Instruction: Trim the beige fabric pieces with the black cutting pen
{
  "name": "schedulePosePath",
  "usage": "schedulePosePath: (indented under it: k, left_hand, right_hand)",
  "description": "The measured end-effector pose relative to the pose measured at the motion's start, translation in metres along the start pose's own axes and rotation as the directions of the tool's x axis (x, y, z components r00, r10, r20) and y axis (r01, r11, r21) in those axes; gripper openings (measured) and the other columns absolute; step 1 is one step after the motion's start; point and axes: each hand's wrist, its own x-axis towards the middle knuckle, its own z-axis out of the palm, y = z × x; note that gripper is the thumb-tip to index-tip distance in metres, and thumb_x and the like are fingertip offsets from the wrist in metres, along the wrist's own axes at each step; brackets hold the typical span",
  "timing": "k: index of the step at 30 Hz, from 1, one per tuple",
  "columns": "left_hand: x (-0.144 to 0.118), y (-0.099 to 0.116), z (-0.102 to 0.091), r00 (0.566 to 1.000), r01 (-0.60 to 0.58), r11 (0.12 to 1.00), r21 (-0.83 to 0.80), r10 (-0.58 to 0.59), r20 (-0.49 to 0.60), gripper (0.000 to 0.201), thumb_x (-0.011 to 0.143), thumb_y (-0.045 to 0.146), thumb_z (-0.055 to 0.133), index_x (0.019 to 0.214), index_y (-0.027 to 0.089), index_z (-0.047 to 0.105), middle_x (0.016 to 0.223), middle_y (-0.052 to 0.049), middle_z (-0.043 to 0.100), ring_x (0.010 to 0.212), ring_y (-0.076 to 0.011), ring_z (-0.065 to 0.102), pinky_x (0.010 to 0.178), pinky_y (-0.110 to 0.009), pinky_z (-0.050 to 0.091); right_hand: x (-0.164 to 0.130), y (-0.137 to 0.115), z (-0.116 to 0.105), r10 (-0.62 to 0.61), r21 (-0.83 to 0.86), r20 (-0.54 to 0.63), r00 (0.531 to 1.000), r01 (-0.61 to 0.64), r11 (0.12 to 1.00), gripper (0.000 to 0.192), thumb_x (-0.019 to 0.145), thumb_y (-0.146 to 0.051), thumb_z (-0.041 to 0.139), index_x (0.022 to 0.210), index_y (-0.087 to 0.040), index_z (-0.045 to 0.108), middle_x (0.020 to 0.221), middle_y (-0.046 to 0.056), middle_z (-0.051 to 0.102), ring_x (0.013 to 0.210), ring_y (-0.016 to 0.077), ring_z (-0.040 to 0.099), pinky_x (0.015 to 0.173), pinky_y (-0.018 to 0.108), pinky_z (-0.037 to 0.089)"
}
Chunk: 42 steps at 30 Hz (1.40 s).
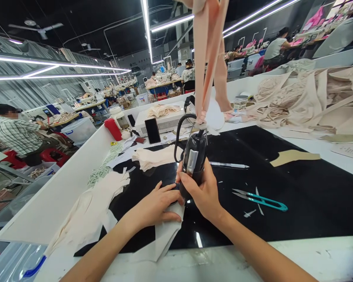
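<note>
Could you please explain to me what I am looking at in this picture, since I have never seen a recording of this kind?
The picture comes from a camera worn on a person's head, looking forward and down at their own two bare hands over a black work surface in a large sewing workshop. The right hand grips a black handheld power tool with a cord, hung from cloth straps above. The left hand presses flat on a pale piece of fabric. On the surface lie teal thread snips, a pen and a phone. Other people work at tables behind.
</note>
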Motion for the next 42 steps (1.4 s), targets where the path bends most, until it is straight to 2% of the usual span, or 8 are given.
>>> schedulePosePath:
  k: [4, 10, 18, 24, 32, 35, 38, 42]
  left_hand:
    - [0.0, -0.002, 0.001, 1.0, -0.016, 1.0, -0.007, 0.016, -0.009, 0.038, 0.086, 0.033, 0.084, 0.12, 0.029, 0.066, 0.141, -0.006, 0.063, 0.148, -0.0309, 0.042, 0.122, -0.071, 0.017]
    - [0.001, -0.004, 0.004, 0.997, -0.06, 0.998, -0.003, 0.06, -0.046, 0.042, 0.084, 0.03, 0.086, 0.121, 0.028, 0.067, 0.145, -0.004, 0.062, 0.147, -0.0267, 0.044, 0.127, -0.059, 0.019]
    - [0.002, -0.008, 0.003, 0.994, -0.103, 0.995, 0.007, 0.103, -0.031, 0.05, 0.086, 0.033, 0.084, 0.13, 0.029, 0.064, 0.141, -0.005, 0.065, 0.15, -0.028, 0.041, 0.128, -0.062, 0.015]
    - [0.003, -0.01, 0.005, 0.992, -0.116, 0.992, 0.044, 0.118, -0.045, 0.065, 0.085, 0.034, 0.085, 0.143, 0.03, 0.057, 0.153, -0.007, 0.055, 0.15, -0.0308, 0.04, 0.129, -0.059, 0.016]
    - [0.001, -0.009, 0.006, 0.987, -0.142, 0.986, 0.085, 0.147, -0.068, 0.061, 0.086, 0.034, 0.084, 0.14, 0.027, 0.058, 0.149, -0.007, 0.058, 0.148, -0.0321, 0.041, 0.128, -0.06, 0.021]
    - [-0.012, -0.002, 0.01, 0.974, -0.078, 0.993, 0.089, 0.095, -0.204, 0.049, 0.09, 0.028, 0.081, 0.133, 0.023, 0.06, 0.145, -0.008, 0.059, 0.14, -0.028, 0.05, 0.124, -0.055, 0.033]
    - [-0.031, 0.013, 0.023, 0.923, 0.066, 0.992, 0.105, -0.021, -0.384, 0.022, 0.098, 0.023, 0.07, 0.118, 0.019, 0.063, 0.123, -0.008, 0.066, 0.114, -0.0228, 0.064, 0.1, -0.04, 0.055]
    - [-0.052, 0.031, 0.047, 0.927, 0.126, 0.97, 0.209, -0.04, -0.373, 0.001, 0.101, 0.02, 0.062, 0.101, 0.019, 0.063, 0.095, -0.003, 0.066, 0.086, -0.0212, 0.063, 0.078, -0.036, 0.057]
  right_hand:
    - [-0.005, -0.003, 0.0, 0.002, 0.056, 0.009, 1.0, -0.002, 0.998, 0.022, 0.084, -0.033, 0.072, 0.096, -0.028, 0.055, 0.085, -0.002, 0.067, 0.072, 0.0173, 0.065, 0.068, 0.035, 0.058]
    - [-0.014, 0.0, 0.001, 0.028, 0.068, 0.034, 0.999, -0.03, 0.997, 0.021, 0.085, -0.033, 0.072, 0.097, -0.029, 0.056, 0.086, -0.003, 0.066, 0.076, 0.0175, 0.064, 0.074, 0.038, 0.06]
    - [-0.014, -0.005, 0.003, 0.019, 0.098, 0.023, 1.0, -0.021, 0.995, 0.024, 0.084, -0.04, 0.075, 0.097, -0.028, 0.058, 0.088, -0.001, 0.069, 0.075, 0.0184, 0.067, 0.075, 0.039, 0.062]
    - [-0.021, -0.002, 0.002, 0.029, 0.105, 0.055, 0.998, -0.035, 0.994, 0.023, 0.084, -0.034, 0.072, 0.102, -0.029, 0.058, 0.09, -0.001, 0.068, 0.08, 0.0188, 0.068, 0.079, 0.041, 0.061]
    - [-0.021, -0.002, 0.002, 0.037, 0.079, 0.062, 0.997, -0.042, 0.996, 0.021, 0.085, -0.033, 0.071, 0.101, -0.029, 0.058, 0.091, -0.001, 0.068, 0.08, 0.0185, 0.068, 0.079, 0.04, 0.059]
    - [-0.019, -0.007, 0.0, 0.0, 0.078, 0.069, 0.998, -0.005, 0.997, 0.021, 0.084, -0.032, 0.073, 0.098, -0.028, 0.058, 0.088, -0.003, 0.067, 0.074, 0.0155, 0.066, 0.073, 0.033, 0.058]
    - [-0.016, -0.015, -0.002, -0.008, 0.111, 0.105, 0.994, -0.004, 0.994, 0.026, 0.084, -0.032, 0.077, 0.101, -0.029, 0.058, 0.086, -0.004, 0.066, 0.069, 0.0127, 0.063, 0.067, 0.028, 0.055]
    - [-0.01, -0.024, -0.003, 0.045, 0.109, 0.169, 0.985, -0.064, 0.992, 0.036, 0.081, -0.04, 0.082, 0.104, -0.03, 0.057, 0.089, -0.004, 0.066, 0.071, 0.0135, 0.062, 0.063, 0.027, 0.055]
